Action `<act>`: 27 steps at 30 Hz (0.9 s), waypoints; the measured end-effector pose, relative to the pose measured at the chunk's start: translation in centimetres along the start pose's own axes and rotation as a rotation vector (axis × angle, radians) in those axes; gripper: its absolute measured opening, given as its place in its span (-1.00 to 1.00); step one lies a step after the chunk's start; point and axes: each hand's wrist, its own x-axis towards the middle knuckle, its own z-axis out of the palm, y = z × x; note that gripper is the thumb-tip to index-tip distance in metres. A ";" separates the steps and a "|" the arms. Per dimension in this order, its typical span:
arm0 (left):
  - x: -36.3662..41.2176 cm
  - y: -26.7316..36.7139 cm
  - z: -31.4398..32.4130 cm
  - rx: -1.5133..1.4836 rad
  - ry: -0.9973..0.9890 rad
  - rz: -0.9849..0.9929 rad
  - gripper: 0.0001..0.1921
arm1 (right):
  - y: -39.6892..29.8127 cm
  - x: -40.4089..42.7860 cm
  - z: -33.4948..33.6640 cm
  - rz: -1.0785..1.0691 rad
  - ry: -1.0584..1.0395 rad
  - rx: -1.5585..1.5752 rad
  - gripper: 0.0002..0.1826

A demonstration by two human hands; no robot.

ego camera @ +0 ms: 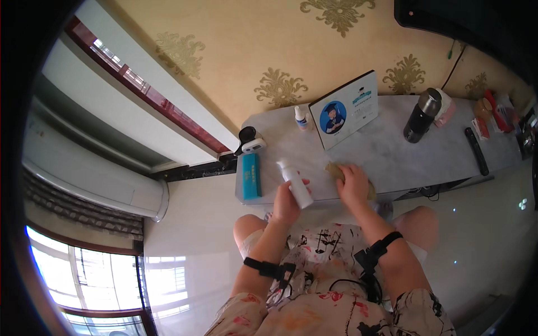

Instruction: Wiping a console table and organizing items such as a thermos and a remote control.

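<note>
My left hand [289, 201] is wrapped around a white bottle [297, 187] with a narrow top, held tilted over the front edge of the grey marble-patterned cabinet top [290, 143]. To its right, my right hand [353, 185] grips a folded tan cloth [335, 171], which rests against the cabinet top near the front edge. Part of the cloth is hidden under the fingers and shows again beside the wrist. A framed plaque [349, 111] with a graduation portrait stands just beyond my hands.
On the left lie a teal box [251, 176], a white handheld device [254, 145] and a black round object [247, 134]. A small white bottle [300, 117] stands beside the plaque. Rightward are a black thermos [421, 115], a remote control [476, 151] and several small packages [496, 111].
</note>
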 end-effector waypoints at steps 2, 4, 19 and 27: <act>-1.8 -0.9 -0.3 -0.051 -0.161 -0.029 -0.49 | 0.1 -0.5 -0.1 0.137 -0.014 0.161 -0.62; -4.0 -2.4 -1.6 -0.087 -0.339 -0.037 -0.42 | -3.3 -2.4 -0.5 0.165 0.139 0.559 -0.64; -6.7 -3.2 -2.5 -0.013 -0.109 0.026 -0.48 | -9.8 -11.3 -5.2 -0.276 -0.192 0.652 -0.57; -8.6 -3.3 0.7 0.190 -0.081 -0.171 -0.54 | -9.1 -6.3 -5.8 0.012 0.089 0.677 -0.64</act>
